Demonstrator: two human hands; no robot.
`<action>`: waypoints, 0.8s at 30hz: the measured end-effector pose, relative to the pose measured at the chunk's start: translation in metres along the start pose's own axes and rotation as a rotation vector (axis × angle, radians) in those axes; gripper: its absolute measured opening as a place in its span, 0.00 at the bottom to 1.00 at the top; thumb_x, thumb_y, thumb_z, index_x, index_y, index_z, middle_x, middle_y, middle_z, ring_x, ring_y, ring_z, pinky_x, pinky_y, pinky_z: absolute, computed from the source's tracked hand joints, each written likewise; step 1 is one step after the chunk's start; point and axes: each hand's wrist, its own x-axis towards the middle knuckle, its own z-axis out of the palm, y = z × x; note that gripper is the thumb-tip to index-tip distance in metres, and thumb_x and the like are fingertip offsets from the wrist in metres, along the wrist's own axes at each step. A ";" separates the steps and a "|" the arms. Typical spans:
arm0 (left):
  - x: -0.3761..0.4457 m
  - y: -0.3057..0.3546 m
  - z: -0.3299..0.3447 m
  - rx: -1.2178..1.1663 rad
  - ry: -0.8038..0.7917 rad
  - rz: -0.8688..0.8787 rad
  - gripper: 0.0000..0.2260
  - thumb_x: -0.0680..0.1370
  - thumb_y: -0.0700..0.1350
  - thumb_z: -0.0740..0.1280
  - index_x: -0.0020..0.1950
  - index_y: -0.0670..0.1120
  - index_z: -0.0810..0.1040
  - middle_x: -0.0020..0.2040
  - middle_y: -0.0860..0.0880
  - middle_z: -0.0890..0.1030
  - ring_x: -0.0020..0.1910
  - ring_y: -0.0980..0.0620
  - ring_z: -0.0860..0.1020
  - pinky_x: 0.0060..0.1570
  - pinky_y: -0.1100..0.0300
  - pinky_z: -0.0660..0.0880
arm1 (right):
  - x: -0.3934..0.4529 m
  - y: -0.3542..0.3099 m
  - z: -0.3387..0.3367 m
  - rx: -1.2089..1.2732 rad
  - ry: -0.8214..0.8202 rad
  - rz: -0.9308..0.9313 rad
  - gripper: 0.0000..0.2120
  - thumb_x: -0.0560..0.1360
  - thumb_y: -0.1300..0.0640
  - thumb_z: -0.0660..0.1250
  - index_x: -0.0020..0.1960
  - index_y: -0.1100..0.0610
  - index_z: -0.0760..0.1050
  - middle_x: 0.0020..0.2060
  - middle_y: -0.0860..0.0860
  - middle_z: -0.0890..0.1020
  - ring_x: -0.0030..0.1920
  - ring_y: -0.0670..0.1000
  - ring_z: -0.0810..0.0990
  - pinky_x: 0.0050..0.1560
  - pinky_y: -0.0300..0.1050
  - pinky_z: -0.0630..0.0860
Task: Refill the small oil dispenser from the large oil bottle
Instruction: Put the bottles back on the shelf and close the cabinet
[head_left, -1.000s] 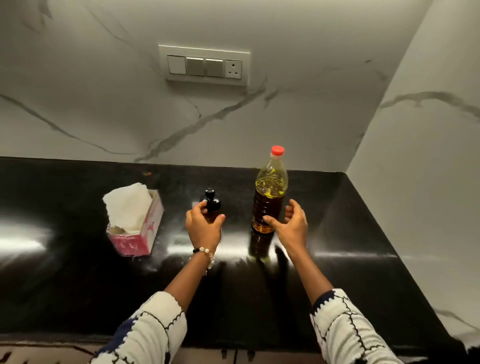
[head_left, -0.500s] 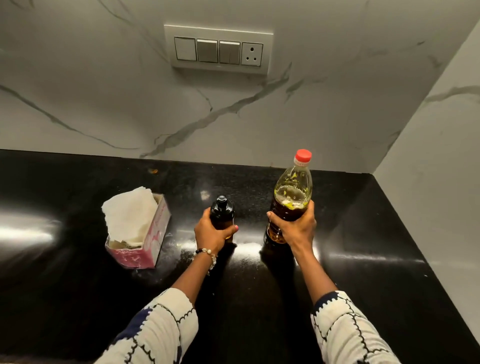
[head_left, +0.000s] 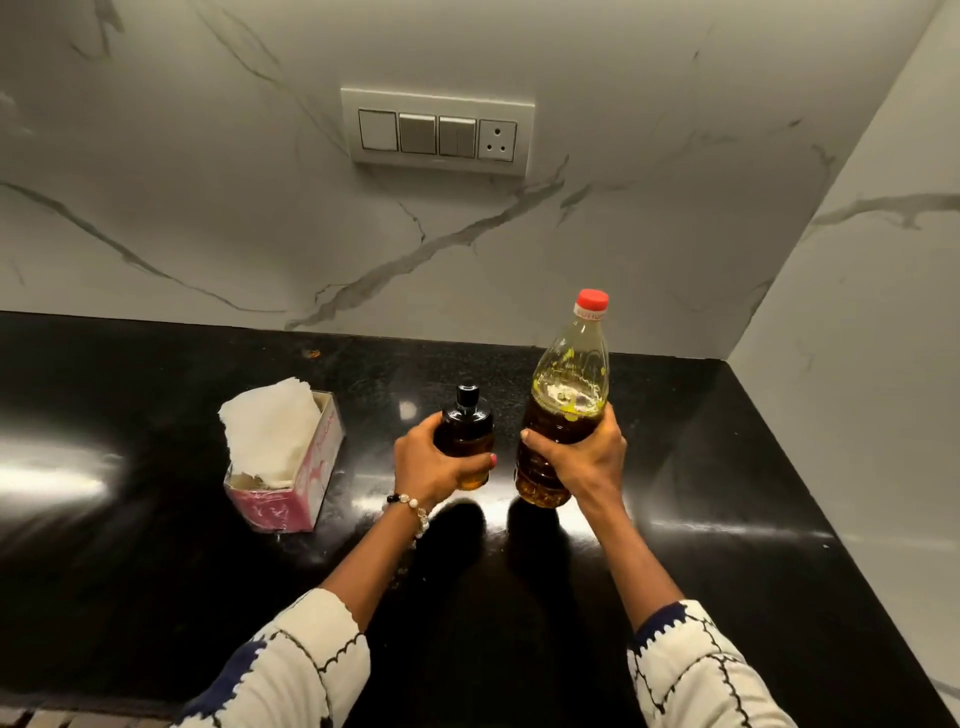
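Over the black desk (head_left: 156, 597), both hands are now lifting what they were only reaching for a second ago: the left hand (head_left: 426, 467) is gripping the small dispenser (head_left: 466, 431), the right hand (head_left: 584, 462) the capped oil bottle (head_left: 563, 410), so pouring is still waiting on opening both.

Red cap (head_left: 592, 298), black countertop (head_left: 156, 571), pink tissue box (head_left: 291, 506).
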 end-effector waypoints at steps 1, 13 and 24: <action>-0.002 0.011 -0.006 -0.010 -0.019 0.030 0.22 0.59 0.45 0.83 0.49 0.53 0.79 0.43 0.56 0.82 0.44 0.60 0.80 0.41 0.70 0.76 | -0.001 -0.009 -0.004 0.021 -0.004 -0.011 0.39 0.54 0.50 0.84 0.59 0.53 0.70 0.50 0.48 0.80 0.50 0.47 0.79 0.50 0.41 0.78; -0.009 0.176 -0.098 -0.129 -0.093 0.341 0.24 0.63 0.45 0.80 0.56 0.49 0.78 0.50 0.52 0.82 0.51 0.52 0.80 0.54 0.56 0.78 | 0.003 -0.191 -0.068 0.012 -0.014 -0.308 0.37 0.55 0.46 0.81 0.60 0.56 0.74 0.52 0.51 0.82 0.51 0.52 0.81 0.54 0.51 0.79; -0.004 0.349 -0.192 -0.277 -0.060 0.503 0.11 0.66 0.40 0.78 0.45 0.46 0.82 0.42 0.48 0.84 0.39 0.53 0.82 0.37 0.62 0.81 | 0.015 -0.376 -0.129 0.196 -0.021 -0.471 0.28 0.48 0.50 0.81 0.47 0.53 0.81 0.40 0.49 0.86 0.41 0.53 0.85 0.48 0.52 0.81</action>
